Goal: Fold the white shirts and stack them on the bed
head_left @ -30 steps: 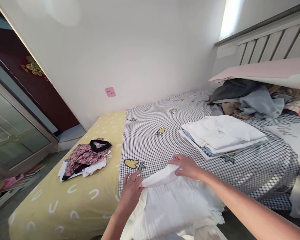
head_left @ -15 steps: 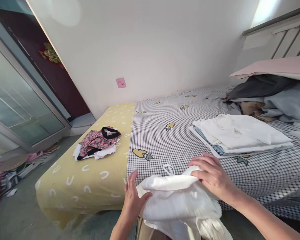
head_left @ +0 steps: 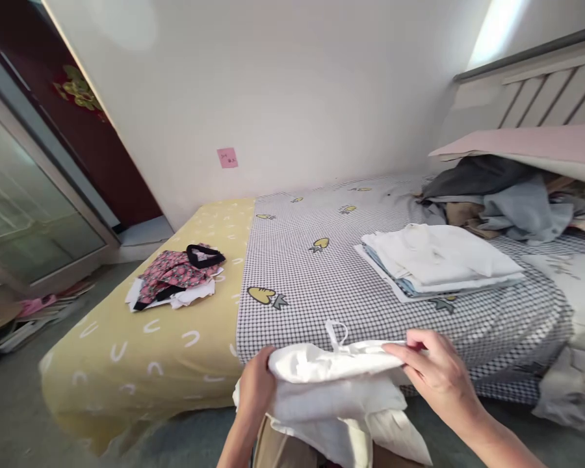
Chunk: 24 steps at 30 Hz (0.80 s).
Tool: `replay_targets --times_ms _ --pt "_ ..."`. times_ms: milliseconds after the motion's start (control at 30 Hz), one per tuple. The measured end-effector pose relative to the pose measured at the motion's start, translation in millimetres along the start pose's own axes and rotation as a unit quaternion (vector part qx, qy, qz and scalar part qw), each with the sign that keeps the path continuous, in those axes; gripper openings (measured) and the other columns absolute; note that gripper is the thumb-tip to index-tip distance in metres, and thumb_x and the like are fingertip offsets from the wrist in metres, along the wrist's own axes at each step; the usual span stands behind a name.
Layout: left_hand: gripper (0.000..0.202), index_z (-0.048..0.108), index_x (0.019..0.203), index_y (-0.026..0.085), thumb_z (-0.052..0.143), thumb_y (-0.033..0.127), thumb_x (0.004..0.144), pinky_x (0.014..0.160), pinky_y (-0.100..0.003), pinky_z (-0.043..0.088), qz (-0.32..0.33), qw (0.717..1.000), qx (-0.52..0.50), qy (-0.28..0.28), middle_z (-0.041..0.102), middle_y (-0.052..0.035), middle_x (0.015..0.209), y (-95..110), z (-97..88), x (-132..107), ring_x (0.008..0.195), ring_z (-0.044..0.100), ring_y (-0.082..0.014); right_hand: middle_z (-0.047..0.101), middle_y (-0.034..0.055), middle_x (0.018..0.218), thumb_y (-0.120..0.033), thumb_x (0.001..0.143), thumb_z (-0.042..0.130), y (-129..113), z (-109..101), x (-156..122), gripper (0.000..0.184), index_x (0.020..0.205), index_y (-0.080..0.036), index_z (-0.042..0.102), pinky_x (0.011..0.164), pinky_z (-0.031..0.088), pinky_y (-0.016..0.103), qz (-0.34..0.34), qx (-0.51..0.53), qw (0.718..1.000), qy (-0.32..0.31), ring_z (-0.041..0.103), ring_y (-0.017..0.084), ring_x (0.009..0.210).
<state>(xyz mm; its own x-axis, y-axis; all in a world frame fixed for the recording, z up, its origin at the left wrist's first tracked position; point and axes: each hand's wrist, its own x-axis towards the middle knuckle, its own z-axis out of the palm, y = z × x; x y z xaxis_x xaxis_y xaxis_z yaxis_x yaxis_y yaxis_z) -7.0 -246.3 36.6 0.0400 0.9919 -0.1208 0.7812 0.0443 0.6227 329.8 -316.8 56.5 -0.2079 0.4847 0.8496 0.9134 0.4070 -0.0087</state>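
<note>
A white garment (head_left: 336, 383) hangs in front of me at the near edge of the bed, a small loop sticking up from its top edge. My left hand (head_left: 255, 392) grips its left end, fingers curled under the cloth. My right hand (head_left: 436, 370) pinches the top edge at the right. A folded stack of white and pale blue clothes (head_left: 439, 260) lies on the checked sheet (head_left: 322, 279) beyond my hands.
A pink floral garment on white cloth (head_left: 175, 279) sits on the yellow mattress cover (head_left: 141, 351). Unfolded grey, blue and tan clothes (head_left: 497, 195) are heaped at the headboard under a pink board. Glass door and floor clutter stand at left.
Both hands have drawn the white garment back off the bed toward me and stretched its top edge between them. My view has backed away slightly.
</note>
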Motion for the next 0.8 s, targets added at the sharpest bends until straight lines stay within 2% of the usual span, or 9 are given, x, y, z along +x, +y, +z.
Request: replay_targets --times_ms 100,200,267,333,400,433,567,667,800 --pt "0.041 0.071 0.107 0.022 0.042 0.009 0.082 0.075 -0.027 0.048 -0.076 0.988 -0.049 0.128 0.080 -0.0079 0.097 -5.8 -12.8 1.2 0.089 0.071 -0.0224 0.057 0.0059 0.095 -0.018 0.094 0.058 12.8 13.4 -19.9 0.031 0.120 -0.029 0.071 0.070 0.051 0.032 0.113 -0.013 0.993 -0.023 0.059 0.017 0.075" --pt "0.030 0.074 0.097 0.025 0.048 0.019 0.082 0.067 -0.028 0.047 -0.099 0.976 -0.076 0.179 0.080 -0.0051 0.085 -12.6 -26.1 0.1 0.078 0.071 -0.0235 0.057 0.0025 0.085 -0.032 0.091 0.060 25.1 26.6 -40.1 0.042 0.132 -0.025 0.063 0.064 0.052 0.032 0.288 0.085 0.951 -0.068 0.056 0.017 0.065" --pt "0.028 0.074 0.092 0.026 0.050 0.021 0.079 0.066 -0.029 0.048 -0.094 0.975 -0.086 0.182 0.080 -0.0040 0.081 -15.5 -28.6 -1.1 0.076 0.071 -0.0241 0.052 -0.0042 0.071 -0.040 0.086 0.063 28.2 32.3 -47.2 0.049 0.132 -0.023 0.061 0.056 0.048 0.030 0.416 0.194 0.882 -0.108 0.052 0.015 0.054" --pt "0.028 0.074 0.090 0.026 0.050 0.022 0.077 0.067 -0.030 0.049 -0.101 0.973 -0.093 0.184 0.080 -0.0039 0.082 -17.0 -26.0 -0.7 0.076 0.071 -0.0249 0.048 -0.0098 0.062 -0.050 0.082 0.065 26.8 36.4 -47.0 0.061 0.136 -0.024 0.054 0.046 0.039 0.026 0.527 0.294 0.786 -0.135 0.046 0.012 0.044" --pt "0.028 0.074 0.090 0.026 0.050 0.024 0.076 0.067 -0.031 0.050 -0.109 0.972 -0.092 0.188 0.080 -0.0043 0.082 -18.5 -21.2 1.6 0.077 0.072 -0.0257 0.045 -0.0132 0.057 -0.053 0.079 0.067 22.5 41.2 -41.6 0.073 0.143 -0.025 0.045 0.040 0.030 0.023 0.588 0.348 0.713 -0.158 0.043 0.011 0.037" --pt "0.029 0.074 0.090 0.026 0.050 0.025 0.075 0.067 -0.031 0.051 -0.110 0.971 -0.092 0.190 0.080 -0.0043 0.082 -19.5 -19.1 2.7 0.077 0.072 -0.0258 0.046 -0.0138 0.055 -0.051 0.076 0.069 19.8 44.1 -37.9 0.075 0.143 -0.026 0.045 0.038 0.027 0.022 0.600 0.356 0.694 -0.178 0.044 0.012 0.035" --pt "0.032 0.075 0.093 0.025 0.052 0.031 0.073 0.059 -0.030 0.050 -0.109 0.960 -0.133 0.221 0.076 -0.0013 0.070 -23.5 -22.8 -5.0 0.065 0.068 -0.0226 0.048 -0.0100 0.046 -0.044 0.072 0.070 5.2 48.8 -23.0 0.035 0.100 -0.023 0.066 0.038 0.025 0.022 0.595 0.341 0.687 -0.239 0.047 0.011 0.033" --pt "0.036 0.075 0.099 0.025 0.057 0.037 0.071 0.053 -0.029 0.047 -0.100 0.938 -0.183 0.278 0.067 0.0036 0.058 -15.5 -46.3 -24.8 0.053 0.058 -0.0191 0.041 -0.0101 0.041 -0.053 0.079 0.067 -7.6 32.3 -6.7 0.031 0.086 -0.023 0.064 0.040 0.027 0.022 0.592 0.394 0.694 -0.113 0.040 0.010 0.033" --pt "0.034 0.076 0.096 0.026 0.060 0.038 0.069 0.065 -0.031 0.051 -0.022 0.873 -0.127 0.470 0.074 0.0015 0.077 25.6 -99.3 -22.0 0.070 0.064 -0.0201 0.040 -0.0103 0.041 -0.056 0.078 0.074 -10.3 6.1 43.0 0.036 0.089 -0.024 0.061 0.036 0.024 0.022 0.549 0.467 0.691 0.053 0.034 0.009 0.034"
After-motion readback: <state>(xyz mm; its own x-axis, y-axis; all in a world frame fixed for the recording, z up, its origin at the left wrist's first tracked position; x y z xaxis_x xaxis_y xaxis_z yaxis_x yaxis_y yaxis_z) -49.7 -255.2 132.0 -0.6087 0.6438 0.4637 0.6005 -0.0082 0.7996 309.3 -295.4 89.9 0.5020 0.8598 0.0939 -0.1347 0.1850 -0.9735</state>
